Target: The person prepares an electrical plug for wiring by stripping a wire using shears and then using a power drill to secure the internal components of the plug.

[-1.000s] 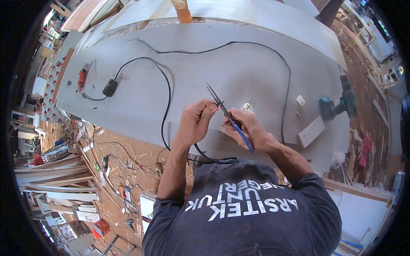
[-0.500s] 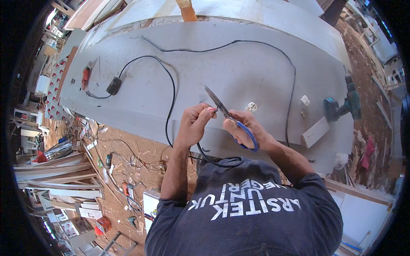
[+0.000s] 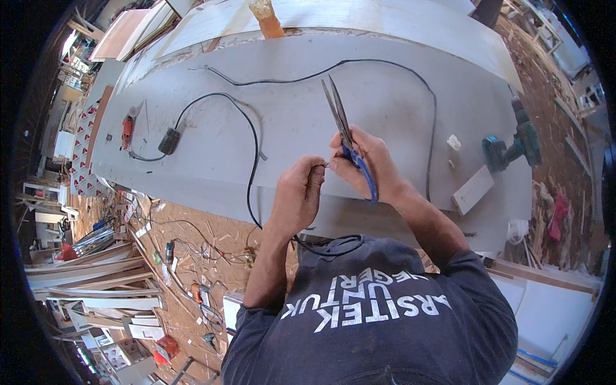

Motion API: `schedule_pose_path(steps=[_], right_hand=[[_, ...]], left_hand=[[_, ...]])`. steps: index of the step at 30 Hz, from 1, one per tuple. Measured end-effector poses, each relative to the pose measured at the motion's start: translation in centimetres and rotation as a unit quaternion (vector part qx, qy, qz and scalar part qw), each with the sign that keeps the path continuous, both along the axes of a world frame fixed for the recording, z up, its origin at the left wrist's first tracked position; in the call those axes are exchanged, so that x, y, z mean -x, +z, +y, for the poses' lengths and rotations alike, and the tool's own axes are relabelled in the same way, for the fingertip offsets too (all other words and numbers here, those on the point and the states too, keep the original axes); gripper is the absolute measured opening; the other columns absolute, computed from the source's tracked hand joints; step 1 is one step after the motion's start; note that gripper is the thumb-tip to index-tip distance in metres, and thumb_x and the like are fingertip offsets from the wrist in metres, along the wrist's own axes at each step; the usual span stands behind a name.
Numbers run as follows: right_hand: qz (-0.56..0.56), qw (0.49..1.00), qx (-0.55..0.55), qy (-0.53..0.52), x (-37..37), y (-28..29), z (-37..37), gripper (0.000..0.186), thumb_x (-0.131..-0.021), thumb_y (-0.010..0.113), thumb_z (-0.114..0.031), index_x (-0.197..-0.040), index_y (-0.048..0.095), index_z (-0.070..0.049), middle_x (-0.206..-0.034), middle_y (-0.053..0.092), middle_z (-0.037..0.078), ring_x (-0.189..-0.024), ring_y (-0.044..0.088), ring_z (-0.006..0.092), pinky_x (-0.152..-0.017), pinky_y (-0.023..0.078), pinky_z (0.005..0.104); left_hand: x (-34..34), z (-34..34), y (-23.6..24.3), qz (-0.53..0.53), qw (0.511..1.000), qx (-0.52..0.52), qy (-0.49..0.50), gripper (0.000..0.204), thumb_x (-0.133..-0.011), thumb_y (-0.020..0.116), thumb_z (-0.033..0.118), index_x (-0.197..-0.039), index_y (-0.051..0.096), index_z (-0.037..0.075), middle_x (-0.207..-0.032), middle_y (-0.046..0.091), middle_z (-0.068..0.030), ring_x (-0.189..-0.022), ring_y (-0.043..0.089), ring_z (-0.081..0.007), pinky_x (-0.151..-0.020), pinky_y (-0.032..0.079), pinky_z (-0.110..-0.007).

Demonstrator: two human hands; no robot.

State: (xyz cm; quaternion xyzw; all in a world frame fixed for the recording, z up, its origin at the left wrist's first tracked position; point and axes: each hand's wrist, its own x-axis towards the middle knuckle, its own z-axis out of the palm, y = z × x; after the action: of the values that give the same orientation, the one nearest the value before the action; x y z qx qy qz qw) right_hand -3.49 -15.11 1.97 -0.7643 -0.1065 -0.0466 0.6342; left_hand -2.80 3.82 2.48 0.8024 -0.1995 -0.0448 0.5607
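Note:
My left hand (image 3: 298, 196) is closed in a pinch around the end of a black cable (image 3: 255, 160), which loops down against my shirt and up onto the grey tabletop (image 3: 308, 122). A tiny stripped wire end shows between the fingertips of both hands. In my right hand (image 3: 369, 160) are scissors (image 3: 340, 112) with blue handles, their blades pointing away from me and slightly apart. The right thumb and fingertip meet the wire end. The cable runs to a black box-shaped block (image 3: 169, 141), joined by a short lead to a small red tool (image 3: 127, 131).
A second dark cable (image 3: 385, 62) curves across the table's far and right side. To the right lie a white plug part (image 3: 453, 142), a white block (image 3: 473, 190) and a teal cordless drill (image 3: 513, 144). Wood strips (image 3: 96, 276) are stacked at left, above a littered floor.
The scissors have swung upright, away from the wire, and their blades have closed somewhat. My right fingertips have come to the wire end. The white plug is now hidden behind my right hand.

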Motion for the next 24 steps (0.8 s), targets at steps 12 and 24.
schedule_pose_path(steps=[12, 24], right_hand=[[-0.032, 0.998, -0.017, -0.052, 0.4, 0.2, -0.5, 0.029, -0.086, 0.074, -0.007, -0.109, 0.057, 0.000, -0.081, 0.071, 0.008, -0.073, 0.065, 0.0085, -0.065, 0.053, 0.0266], [-0.003, 0.998, -0.038, -0.053, 0.8, 0.1, -0.1, 0.029, -0.093, 0.072, -0.014, -0.114, 0.058, 0.001, -0.082, 0.061, -0.001, -0.073, 0.055, 0.0044, -0.064, 0.045, 0.0202]], left_hand=[[-0.3, -0.9, -0.5, 0.131, 0.984, 0.117, 0.024, 0.014, -0.099, 0.064, 0.013, -0.097, 0.069, 0.000, -0.074, 0.058, 0.0033, -0.069, 0.049, -0.0047, -0.059, 0.038, -0.023], [-0.2, -2.3, -1.4, 0.108, 0.964, 0.217, 0.107, 0.018, -0.100, 0.062, 0.019, -0.096, 0.067, 0.002, -0.069, 0.055, 0.0033, -0.057, 0.047, -0.0048, -0.051, 0.035, -0.022]])
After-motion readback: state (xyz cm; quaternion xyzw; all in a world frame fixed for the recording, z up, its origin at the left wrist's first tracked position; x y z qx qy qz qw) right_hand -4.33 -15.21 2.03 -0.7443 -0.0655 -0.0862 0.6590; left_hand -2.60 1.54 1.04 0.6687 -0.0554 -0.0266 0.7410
